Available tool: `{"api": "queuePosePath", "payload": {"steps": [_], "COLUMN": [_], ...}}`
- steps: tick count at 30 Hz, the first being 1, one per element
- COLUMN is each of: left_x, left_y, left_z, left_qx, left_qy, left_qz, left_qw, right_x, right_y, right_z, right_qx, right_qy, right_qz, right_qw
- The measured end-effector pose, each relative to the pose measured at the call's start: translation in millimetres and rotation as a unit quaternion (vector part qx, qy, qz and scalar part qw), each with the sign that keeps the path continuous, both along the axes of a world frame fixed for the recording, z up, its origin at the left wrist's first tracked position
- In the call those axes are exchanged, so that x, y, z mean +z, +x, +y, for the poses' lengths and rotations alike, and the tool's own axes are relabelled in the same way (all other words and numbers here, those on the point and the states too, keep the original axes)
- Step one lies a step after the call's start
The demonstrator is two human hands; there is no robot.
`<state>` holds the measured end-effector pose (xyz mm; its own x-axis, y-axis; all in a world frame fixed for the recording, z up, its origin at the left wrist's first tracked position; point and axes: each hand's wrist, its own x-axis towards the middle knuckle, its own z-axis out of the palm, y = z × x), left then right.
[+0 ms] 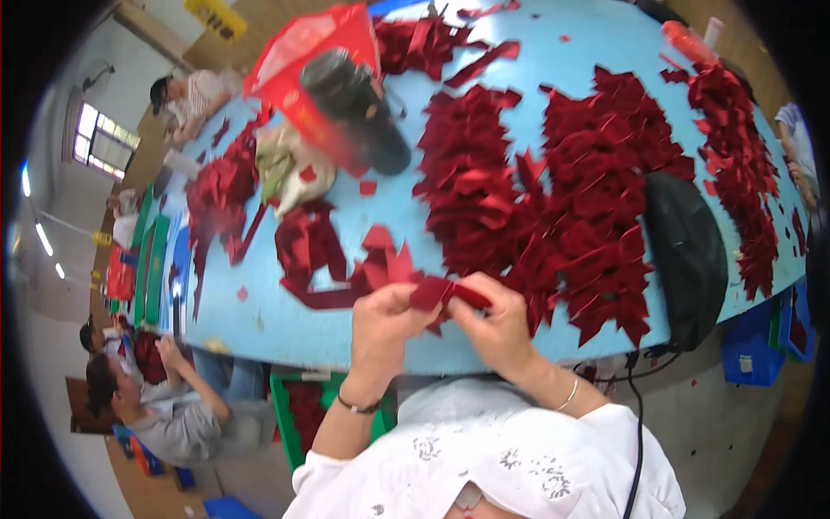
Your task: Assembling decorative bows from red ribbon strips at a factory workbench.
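Note:
Above the table's near edge, my left hand (379, 329) and my right hand (500, 327) pinch a dark red velvet ribbon (430, 293) between them. It is folded into what looks like a bow, and the fingers cover its middle. A loose strip of red ribbon (324, 299) lies on the table to the left of my hands. Long piles of red bows lie beyond my right hand, one in the middle (471, 182) and a wider one (596, 199) beside it.
On the light blue table (259, 320) stand a red bag (298, 52), a dark bottle (354, 104) and a crumpled pale cloth (294, 169). A black bag (687, 259) sits at right, its cable hanging down. Below are a green crate (281, 415) and blue bins (750, 350). Several people sit nearby.

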<state>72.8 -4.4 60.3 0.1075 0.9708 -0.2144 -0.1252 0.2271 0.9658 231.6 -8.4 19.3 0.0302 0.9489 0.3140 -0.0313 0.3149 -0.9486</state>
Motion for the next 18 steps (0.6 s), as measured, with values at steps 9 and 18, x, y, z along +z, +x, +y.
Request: {"api": "queuePosePath", "payload": {"steps": [9,18], "left_x": [-14.3,-18.7], "left_y": [-15.3,-15.9], "left_z": [-4.6,-4.8], "left_qx": [-0.015,-0.005], "left_qy": [-0.012,-0.016], "left_qz": [-0.085,-0.095], "left_qw": [0.996,0.995], "right_x": [0.5,-9.0], "right_y": [-4.0,-21.5], "right_z": [-1.6,-6.4], "right_qx": [0.047,-0.087], "right_qy": [-0.068,0.011], "right_qz": [0.011,0.026], "right_qw": [0.997,0.996]}}
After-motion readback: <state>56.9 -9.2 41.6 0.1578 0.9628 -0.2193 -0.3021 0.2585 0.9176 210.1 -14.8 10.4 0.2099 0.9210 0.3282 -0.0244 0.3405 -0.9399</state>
